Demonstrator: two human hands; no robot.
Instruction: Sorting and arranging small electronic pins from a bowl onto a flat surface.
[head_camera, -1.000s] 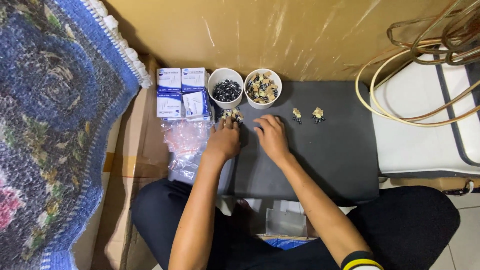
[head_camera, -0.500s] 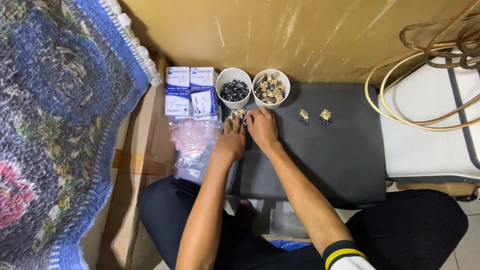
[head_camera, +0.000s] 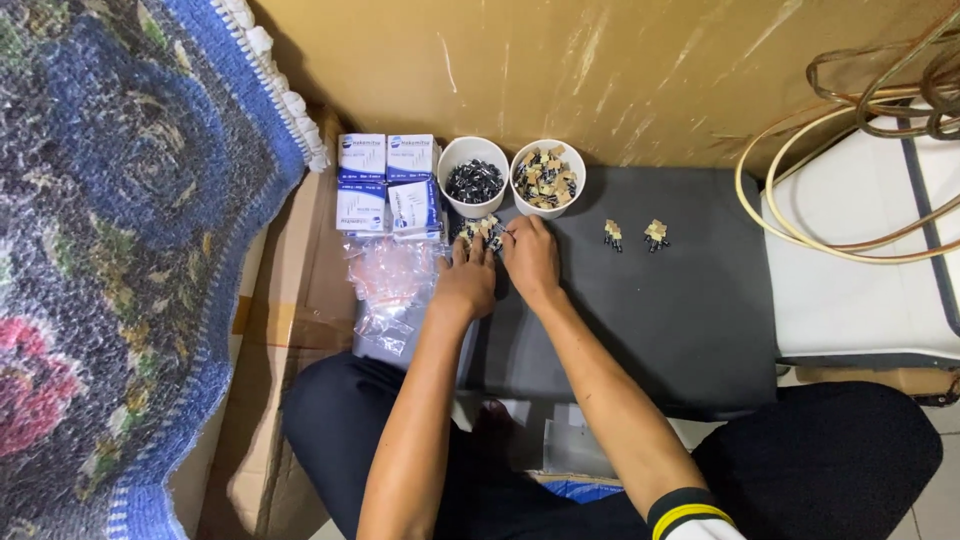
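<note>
Your left hand (head_camera: 466, 283) and right hand (head_camera: 530, 258) both pinch small parts (head_camera: 482, 232) at frame center, just below the two white cups (head_camera: 474, 162). Looks like mid-assembly; I'd say next needs careful fingertip alignment.

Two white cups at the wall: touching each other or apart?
Cannot tell. In the head view the cup of dark parts and the cup of tan parts stand rim to rim, but neither contact nor a gap shows plainly.

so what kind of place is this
Probably a makeshift home assembly spot on the floor: a dark mat, two cups of small parts, stacked small boxes, and a rug alongside.
</note>
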